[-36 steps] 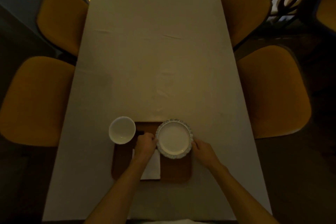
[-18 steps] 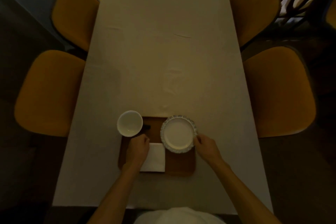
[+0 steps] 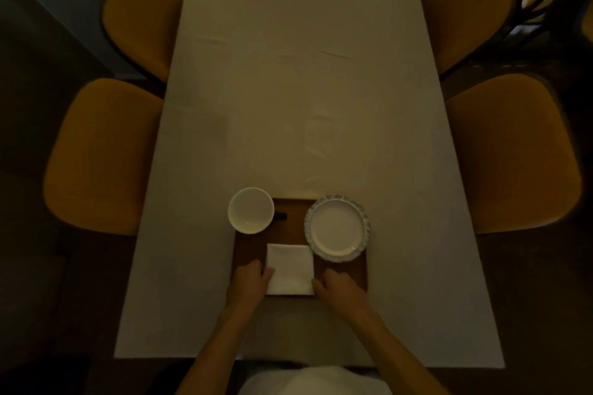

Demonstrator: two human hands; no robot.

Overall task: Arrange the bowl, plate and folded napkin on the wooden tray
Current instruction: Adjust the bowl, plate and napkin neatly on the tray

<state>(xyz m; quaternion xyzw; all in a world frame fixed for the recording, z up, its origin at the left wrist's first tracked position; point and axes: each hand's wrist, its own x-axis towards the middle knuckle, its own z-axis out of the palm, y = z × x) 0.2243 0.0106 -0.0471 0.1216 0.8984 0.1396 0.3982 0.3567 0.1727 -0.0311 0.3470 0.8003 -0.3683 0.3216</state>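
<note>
A wooden tray (image 3: 293,224) lies on the table near my front edge. A white bowl (image 3: 250,210) sits at the tray's far left corner, overhanging its edge. A white plate with a patterned rim (image 3: 337,228) rests on the tray's right side. A white folded napkin (image 3: 290,268) lies flat in the tray's near middle. My left hand (image 3: 248,282) touches the napkin's left edge, fingers curled. My right hand (image 3: 341,290) touches its lower right corner. Whether either hand pinches the napkin is unclear in the dim light.
The long table (image 3: 305,90) has a pale cloth. Two mustard chairs (image 3: 102,154) (image 3: 144,9) stand on the left and two (image 3: 513,154) (image 3: 465,0) on the right. A small dark object (image 3: 280,216) lies on the tray beside the bowl.
Both hands have moved back from the plate and bowl toward me. They now flank the napkin, which is fully uncovered.
</note>
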